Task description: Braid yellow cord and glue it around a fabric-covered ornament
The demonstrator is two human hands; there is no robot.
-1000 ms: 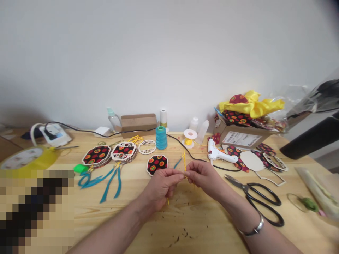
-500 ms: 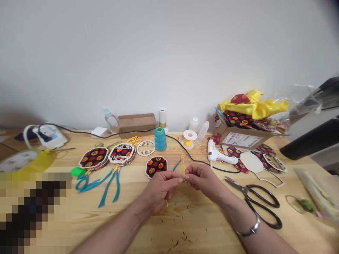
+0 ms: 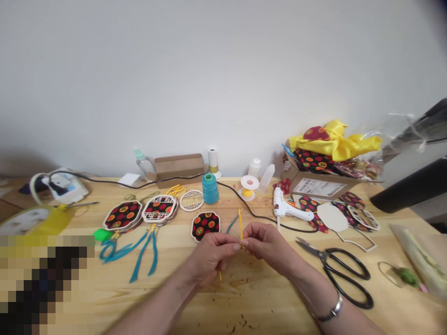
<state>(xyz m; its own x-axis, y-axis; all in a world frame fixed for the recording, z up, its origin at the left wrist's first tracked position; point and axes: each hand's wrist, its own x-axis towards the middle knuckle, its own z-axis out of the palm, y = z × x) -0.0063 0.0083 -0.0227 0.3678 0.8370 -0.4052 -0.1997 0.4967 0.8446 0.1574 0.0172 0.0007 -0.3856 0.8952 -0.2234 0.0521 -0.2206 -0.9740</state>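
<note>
A thin yellow cord (image 3: 240,222) stands up from between my two hands, with a loose end hanging below the left one. My left hand (image 3: 218,255) pinches it with thumb and forefinger. From the other side my right hand (image 3: 261,243), with a bracelet on its wrist, pinches the same cord, the fingertips of both meeting. A short teal thread (image 3: 232,224) lies by the top of the cord. Just behind my left hand rests a black patterned fabric panel (image 3: 206,226) in a pale frame. The exact knot or loop is hidden by my fingers.
Black-handled scissors (image 3: 326,256) lie right, below a white glue gun (image 3: 289,209) with its black cable. Behind stand a teal thread cone (image 3: 210,188) and a yellow cord spool (image 3: 248,188). Tasselled panels (image 3: 159,209) are stacked left; a fabric-filled box (image 3: 317,186) stands back right.
The whole view has shifted slightly, so the table sits a little lower. Both hands keep their pinch on the yellow cord, with hardly any movement of the fingers.
</note>
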